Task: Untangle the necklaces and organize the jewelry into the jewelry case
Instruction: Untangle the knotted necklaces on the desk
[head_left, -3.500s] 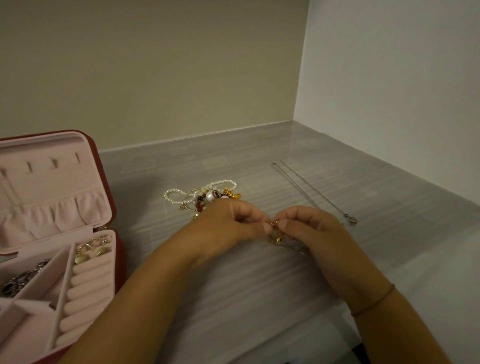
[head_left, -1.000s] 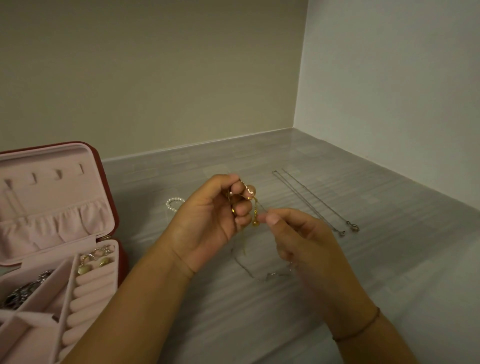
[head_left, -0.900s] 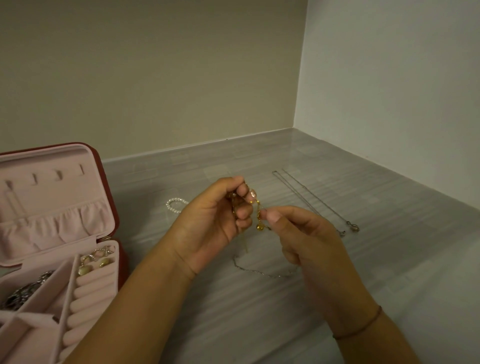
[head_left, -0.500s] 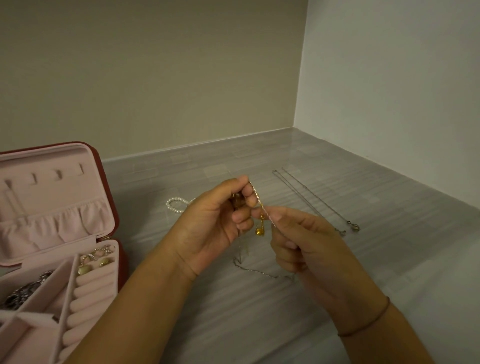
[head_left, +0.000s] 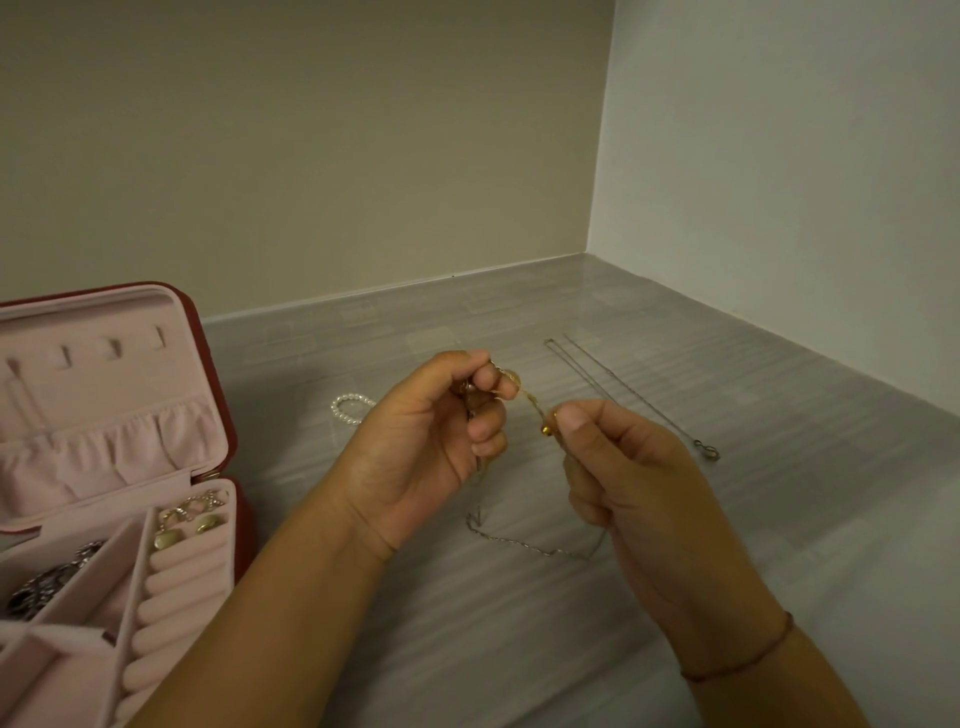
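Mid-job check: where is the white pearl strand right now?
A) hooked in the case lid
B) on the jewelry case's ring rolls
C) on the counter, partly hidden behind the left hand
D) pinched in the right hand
C: the pearl strand lies on the counter, one end hidden by the left hand; the right hand pinches a gold chain instead.

l hand (head_left: 415, 447) & r hand (head_left: 631, 470) raised, close together, fingers curled, thumbs pinching.
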